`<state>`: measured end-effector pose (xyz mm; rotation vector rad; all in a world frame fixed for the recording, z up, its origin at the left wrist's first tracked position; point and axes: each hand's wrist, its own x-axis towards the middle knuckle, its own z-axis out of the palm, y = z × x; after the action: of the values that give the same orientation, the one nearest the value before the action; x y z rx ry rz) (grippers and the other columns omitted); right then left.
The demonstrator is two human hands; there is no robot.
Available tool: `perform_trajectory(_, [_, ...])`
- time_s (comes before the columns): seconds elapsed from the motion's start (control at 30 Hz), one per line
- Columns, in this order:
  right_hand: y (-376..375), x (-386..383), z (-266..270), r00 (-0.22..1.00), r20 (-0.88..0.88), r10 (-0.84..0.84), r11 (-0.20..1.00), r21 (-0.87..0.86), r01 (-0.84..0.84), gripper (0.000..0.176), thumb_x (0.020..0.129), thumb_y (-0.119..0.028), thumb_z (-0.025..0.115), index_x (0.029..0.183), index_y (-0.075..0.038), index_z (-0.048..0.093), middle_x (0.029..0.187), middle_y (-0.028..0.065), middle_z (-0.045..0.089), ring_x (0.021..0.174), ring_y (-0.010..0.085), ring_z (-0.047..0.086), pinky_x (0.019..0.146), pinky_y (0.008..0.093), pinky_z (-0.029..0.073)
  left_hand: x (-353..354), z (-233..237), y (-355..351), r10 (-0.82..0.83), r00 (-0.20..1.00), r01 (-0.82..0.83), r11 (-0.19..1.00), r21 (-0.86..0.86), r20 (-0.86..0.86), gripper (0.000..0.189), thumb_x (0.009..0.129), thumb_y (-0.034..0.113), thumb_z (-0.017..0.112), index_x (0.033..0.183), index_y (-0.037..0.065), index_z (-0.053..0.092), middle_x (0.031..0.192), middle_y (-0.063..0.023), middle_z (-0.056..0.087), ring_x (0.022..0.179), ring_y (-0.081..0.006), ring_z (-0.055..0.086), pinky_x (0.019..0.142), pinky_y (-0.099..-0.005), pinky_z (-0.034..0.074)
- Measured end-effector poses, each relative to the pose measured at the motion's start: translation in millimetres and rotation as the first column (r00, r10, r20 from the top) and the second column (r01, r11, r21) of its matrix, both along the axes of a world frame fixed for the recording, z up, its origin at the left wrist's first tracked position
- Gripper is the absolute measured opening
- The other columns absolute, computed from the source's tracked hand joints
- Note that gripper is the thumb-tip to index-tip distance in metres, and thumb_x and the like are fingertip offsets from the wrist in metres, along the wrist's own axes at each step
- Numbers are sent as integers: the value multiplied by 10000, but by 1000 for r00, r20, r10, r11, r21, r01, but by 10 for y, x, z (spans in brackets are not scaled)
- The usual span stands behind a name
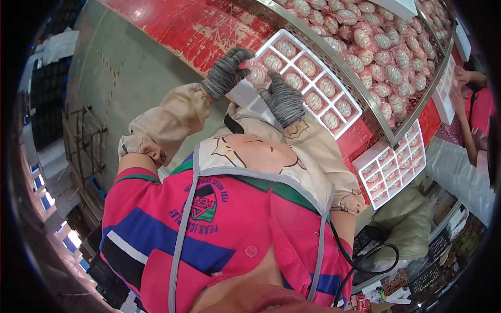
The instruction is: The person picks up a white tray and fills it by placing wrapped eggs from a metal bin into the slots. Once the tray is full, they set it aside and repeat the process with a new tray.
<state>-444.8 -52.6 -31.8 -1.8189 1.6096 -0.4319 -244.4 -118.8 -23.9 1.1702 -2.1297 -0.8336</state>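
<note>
Holding a wrapped oval (257,73) at the near edge of the white tray (347,127), the left hand (227,73) has its thumb and fingers clamped on the pink wrap. The right hand (283,99) is just beside it, over the same edge, its fingers bent; whether they touch the oval or grip anything, I cannot tell. The step in hand looks like handling this one oval at the tray; the next move seems to call for a light grip, clear of the neighbouring walls. It is unclear whether the oval rests on anything. The visible cells each carry a rounded, pale, striped piece in filmy, crinkled pink wrap. Grey gloves (218,79) of ribbed-looking knit cover both hands below loose, creased cream sleeves (175,112). The table (182,31) is red, scuffed and scratched; on it, a perforated metal bin (367,106) holds a heap of similar pieces (365,39).
</note>
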Motion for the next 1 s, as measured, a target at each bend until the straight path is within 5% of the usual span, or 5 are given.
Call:
perform_trajectory(0.2, [-256, 13, -37, 980, -138, 145, 987, 89, -133, 574, 838, -483, 537, 1211, -51, 473, 804, 179, 652, 760, 337, 642, 684, 459, 484, 61, -130, 59, -40, 949, 56, 997, -43, 312, 435, 706, 118, 742, 1116, 81, 602, 976, -105, 552, 897, -227, 570, 768, -313, 481])
perform_trajectory(0.6, [-346, 163, 87, 930, -303, 207, 978, 44, -204, 335, 877, -373, 495, 992, -65, 558, 757, 164, 652, 651, 298, 649, 539, 450, 481, 203, -216, -293, -275, 933, 215, 943, 254, 231, 399, 696, 111, 747, 1083, 141, 660, 861, -110, 584, 802, -267, 588, 738, -355, 484])
perform_trajectory(0.67, [-509, 182, 645, 904, -235, 358, 744, 657, -124, 636, 812, -510, 586, 1315, -137, 474, 1334, 221, 449, 1203, 264, 492, 981, 452, 381, 150, -267, -300, -318, 903, 249, 936, 249, 290, 396, 725, 108, 730, 1111, 133, 645, 884, -113, 591, 809, -261, 593, 752, -349, 484])
perform_trajectory(0.77, [-409, 273, 147, 917, -274, 291, 936, 278, -214, 505, 840, -424, 533, 1228, -102, 492, 1166, 207, 515, 1061, 279, 547, 881, 462, 418, -104, -193, -323, -359, 637, 257, 933, 252, 683, 307, 750, 248, 666, 1047, 177, 644, 915, -118, 640, 834, -312, 620, 724, -394, 490])
perform_trajectory(1.0, [-331, 253, -310, 944, -238, 227, 974, 74, -216, 266, 906, -224, 410, 1023, -20, 533, 776, 175, 668, 728, 311, 673, 647, 486, 503, -219, -254, -415, -433, 538, 255, 901, 351, 723, 306, 729, 250, 652, 1021, 160, 638, 900, -124, 642, 869, -312, 613, 750, -427, 483])
